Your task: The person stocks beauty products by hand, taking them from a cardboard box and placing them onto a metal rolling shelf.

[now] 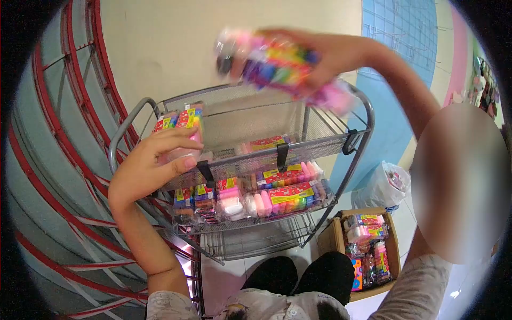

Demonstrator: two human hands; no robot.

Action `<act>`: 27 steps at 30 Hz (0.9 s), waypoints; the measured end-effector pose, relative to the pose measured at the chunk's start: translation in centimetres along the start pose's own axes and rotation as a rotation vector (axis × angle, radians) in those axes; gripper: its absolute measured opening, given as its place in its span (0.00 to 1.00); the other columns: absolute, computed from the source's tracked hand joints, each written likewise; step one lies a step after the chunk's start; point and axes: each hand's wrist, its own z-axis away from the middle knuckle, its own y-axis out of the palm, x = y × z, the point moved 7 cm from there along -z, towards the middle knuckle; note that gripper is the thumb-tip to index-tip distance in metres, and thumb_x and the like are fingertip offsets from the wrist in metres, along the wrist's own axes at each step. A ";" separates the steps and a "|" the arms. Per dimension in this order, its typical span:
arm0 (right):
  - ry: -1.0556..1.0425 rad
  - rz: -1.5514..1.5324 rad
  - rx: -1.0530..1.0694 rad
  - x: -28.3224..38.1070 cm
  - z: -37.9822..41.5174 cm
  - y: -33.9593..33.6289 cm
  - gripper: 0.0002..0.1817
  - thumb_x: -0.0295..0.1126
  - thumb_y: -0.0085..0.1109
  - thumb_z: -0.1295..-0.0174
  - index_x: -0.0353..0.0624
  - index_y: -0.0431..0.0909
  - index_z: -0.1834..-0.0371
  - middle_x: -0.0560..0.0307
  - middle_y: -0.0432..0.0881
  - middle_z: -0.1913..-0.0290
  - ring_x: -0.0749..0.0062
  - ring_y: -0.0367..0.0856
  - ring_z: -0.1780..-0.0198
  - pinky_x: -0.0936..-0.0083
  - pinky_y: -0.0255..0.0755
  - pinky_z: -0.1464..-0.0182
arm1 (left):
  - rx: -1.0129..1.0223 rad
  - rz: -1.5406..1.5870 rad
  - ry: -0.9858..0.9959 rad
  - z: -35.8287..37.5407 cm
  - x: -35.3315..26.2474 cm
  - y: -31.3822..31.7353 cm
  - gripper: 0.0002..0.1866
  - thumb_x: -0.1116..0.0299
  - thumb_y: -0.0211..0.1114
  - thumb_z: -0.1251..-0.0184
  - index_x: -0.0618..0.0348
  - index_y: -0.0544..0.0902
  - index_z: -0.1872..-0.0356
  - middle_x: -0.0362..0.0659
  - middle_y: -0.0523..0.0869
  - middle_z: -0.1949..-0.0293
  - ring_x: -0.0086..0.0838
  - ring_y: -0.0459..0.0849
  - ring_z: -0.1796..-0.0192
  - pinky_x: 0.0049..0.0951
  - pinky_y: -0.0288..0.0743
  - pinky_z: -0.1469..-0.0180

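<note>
Right hand (333, 56) grips blurred bundle (274, 65), count unclear; left hand (150, 162) at two packs (191, 117), grip unclear.
Bundle's long axis: upper left to lower right.

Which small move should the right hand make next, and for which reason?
Probably lower the clear-wrapped multicoloured pack in the right hand into the grey metal-mesh upper basket: the pack appears held above it, and similar packs with red-and-yellow labels stand inside, beside the left hand.
</note>
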 end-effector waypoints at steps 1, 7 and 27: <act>0.084 0.020 0.140 -1.4 -1.9 1.6 0.66 0.44 0.79 0.66 0.52 0.47 0.21 0.43 0.68 0.35 0.56 0.73 0.40 0.63 0.70 0.37 | 0.009 0.015 -0.009 -0.1 -0.1 0.2 0.23 0.53 0.66 0.37 0.64 0.83 0.51 0.53 0.83 0.47 0.43 0.78 0.39 0.37 0.66 0.35; 0.152 0.688 0.332 -8.3 -6.0 7.1 0.66 0.48 0.81 0.69 0.68 0.48 0.22 0.29 0.49 0.26 0.33 0.45 0.24 0.46 0.50 0.27 | 0.009 -0.029 0.021 -0.1 0.3 0.2 0.22 0.52 0.66 0.38 0.61 0.84 0.52 0.55 0.82 0.46 0.44 0.78 0.40 0.38 0.66 0.36; -0.014 0.698 -0.078 -5.6 -4.1 5.4 0.38 0.41 0.81 0.63 0.42 0.77 0.45 0.46 0.78 0.51 0.49 0.77 0.48 0.61 0.72 0.45 | -0.037 -0.034 0.000 0.3 0.0 0.0 0.21 0.54 0.64 0.35 0.63 0.84 0.54 0.54 0.82 0.45 0.41 0.76 0.37 0.39 0.62 0.32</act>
